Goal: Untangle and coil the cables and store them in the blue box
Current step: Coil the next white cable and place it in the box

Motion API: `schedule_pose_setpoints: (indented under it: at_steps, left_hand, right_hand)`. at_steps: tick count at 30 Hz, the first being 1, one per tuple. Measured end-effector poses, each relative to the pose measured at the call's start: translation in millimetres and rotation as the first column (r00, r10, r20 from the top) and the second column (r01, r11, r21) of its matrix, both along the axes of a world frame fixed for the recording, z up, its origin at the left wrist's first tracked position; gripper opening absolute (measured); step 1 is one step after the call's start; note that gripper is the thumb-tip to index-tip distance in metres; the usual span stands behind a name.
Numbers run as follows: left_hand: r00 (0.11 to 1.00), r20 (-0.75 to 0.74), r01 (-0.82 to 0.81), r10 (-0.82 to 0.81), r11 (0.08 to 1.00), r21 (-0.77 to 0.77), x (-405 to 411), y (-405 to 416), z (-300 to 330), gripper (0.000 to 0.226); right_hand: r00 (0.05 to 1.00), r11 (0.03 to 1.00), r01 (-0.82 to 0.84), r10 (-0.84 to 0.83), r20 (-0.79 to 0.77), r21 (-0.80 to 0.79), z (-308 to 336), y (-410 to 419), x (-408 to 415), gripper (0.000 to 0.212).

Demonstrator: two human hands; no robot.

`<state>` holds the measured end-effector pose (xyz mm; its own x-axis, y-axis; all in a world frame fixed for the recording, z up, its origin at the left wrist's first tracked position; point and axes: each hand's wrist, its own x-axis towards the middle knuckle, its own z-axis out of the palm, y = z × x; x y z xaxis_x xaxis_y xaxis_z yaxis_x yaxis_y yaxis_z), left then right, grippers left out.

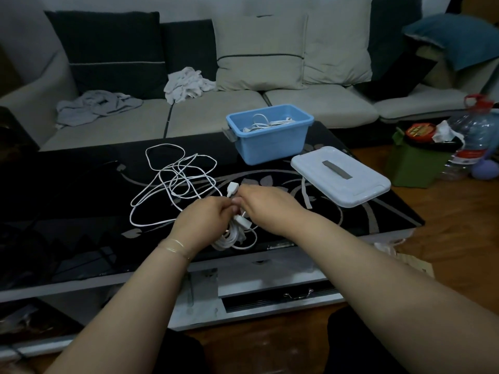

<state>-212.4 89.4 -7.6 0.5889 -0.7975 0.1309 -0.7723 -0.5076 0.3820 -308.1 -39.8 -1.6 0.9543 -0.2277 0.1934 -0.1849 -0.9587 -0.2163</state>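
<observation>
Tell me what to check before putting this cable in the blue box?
1. Blue box open: ok, its white lid lies beside it on the table.
2. Room in the box: ok, though white cables already lie inside.
3. Coil held: ok, left hand and right hand grip the coiled cable.
4. Coil finished: cannot tell.
5. Everything untangled: not ok, loose tangled cable remains on the table.
</observation>
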Motion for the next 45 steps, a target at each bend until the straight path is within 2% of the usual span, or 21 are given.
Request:
schedule_pose_setpoints:
  at_steps: [2,3,4,5,6,7,8,9,11,13,16,20,23,29,31,33,38,39,42,44,45]
  left_hand:
    - [0.999,-0.047,-0.015,0.013,0.999,-0.038,-2,0,1,0.021]
    - [0.997,-0.068,-0.044,0.039,0.997,-0.067,-2,1,1,0.022]
    - [0.993,-0.085,-0.085,0.077,0.992,-0.096,-1,1,1,0.025]
    - [0.988,-0.105,-0.128,0.115,0.984,-0.124,0,1,2,0.029]
    - [0.981,-0.128,-0.164,0.146,0.976,-0.145,2,2,2,0.031]
    - [0.975,-0.147,-0.19,0.167,0.969,-0.159,3,1,1,0.033]
    - [0.97,-0.163,-0.21,0.183,0.962,-0.172,3,1,2,0.035]
    - [0.964,-0.179,-0.228,0.195,0.955,-0.191,3,2,3,0.037]
    - [0.949,-0.237,-0.264,0.208,0.935,-0.237,0,-1,3,0.038]
    - [0.932,-0.273,-0.311,0.238,0.913,-0.264,-3,-3,2,0.038]
    - [0.907,-0.364,-0.337,0.214,0.886,-0.319,-9,-5,1,0.039]
    - [0.842,-0.523,-0.384,0.134,0.83,-0.405,-13,-8,1,0.033]
    - [0.806,-0.585,-0.411,0.086,0.793,-0.449,-16,-8,1,0.04]
    - [0.803,-0.596,-0.383,0.02,0.783,-0.49,-21,-8,2,0.059]
    - [0.818,-0.574,-0.363,0.025,0.797,-0.483,-22,-8,3,0.065]
    - [0.813,-0.582,-0.354,-0.003,0.792,-0.498,-22,-7,4,0.061]
    - [0.74,-0.673,-0.434,-0.02,0.749,-0.5,-19,-7,4,0.046]
    - [0.741,-0.671,-0.436,-0.01,0.753,-0.492,-17,-7,4,0.045]
    - [0.802,-0.596,-0.384,0.04,0.799,-0.463,-9,-5,5,0.041]
    - [0.847,-0.532,-0.303,0.011,0.832,-0.464,-7,-2,6,0.04]
    - [0.856,-0.516,-0.264,-0.016,0.846,-0.463,-6,-1,7,0.041]
  right_hand:
    - [0.999,0.999,0.038,-0.038,0.013,-0.014,5,3,-1,0.034]
    - [0.997,0.996,0.069,-0.07,0.024,0.05,7,4,-1,0.031]
    - [0.993,0.975,0.105,-0.115,0.038,0.195,10,5,-1,0.028]
    - [0.986,0.91,0.122,-0.156,0.056,0.396,13,5,-2,0.024]
    - [0.979,0.784,0.106,-0.189,0.071,0.612,16,5,-2,0.022]
    - [0.976,0.606,0.063,-0.204,0.079,0.793,19,6,-3,0.02]
    - [0.977,0.429,-0.002,-0.191,0.093,0.903,21,10,-4,0.02]
    - [0.978,0.296,-0.055,-0.175,0.111,0.954,23,16,-4,0.019]
    - [0.977,0.156,-0.082,-0.181,0.11,0.984,22,27,-4,0.016]
    - [0.971,0.121,-0.055,-0.225,0.081,0.991,17,37,-1,0.015]
    - [0.942,0.161,-0.031,-0.327,0.083,0.986,11,43,3,0.018]
    - [0.901,0.295,-0.023,-0.408,0.148,0.955,6,46,7,0.021]
    - [0.872,0.389,-0.01,-0.448,0.199,0.921,1,50,10,0.024]
    - [0.842,0.42,0.015,-0.495,0.215,0.907,-4,48,15,0.026]
    - [0.858,0.44,0.028,-0.471,0.205,0.898,-1,46,14,0.026]
    - [0.881,0.479,0.031,-0.427,0.202,0.877,2,45,12,0.024]
    - [0.936,0.618,0.055,-0.306,0.176,0.784,8,48,8,0.018]
    - [0.951,0.627,0.05,-0.269,0.156,0.777,10,48,8,0.018]
    - [0.991,0.568,0.042,-0.13,0.039,0.822,21,42,1,0.02]
    - [0.981,0.72,0.1,-0.187,0.053,0.687,28,30,-6,0.03]
    - [0.951,0.794,0.148,-0.277,0.135,0.589,32,22,-9,0.035]
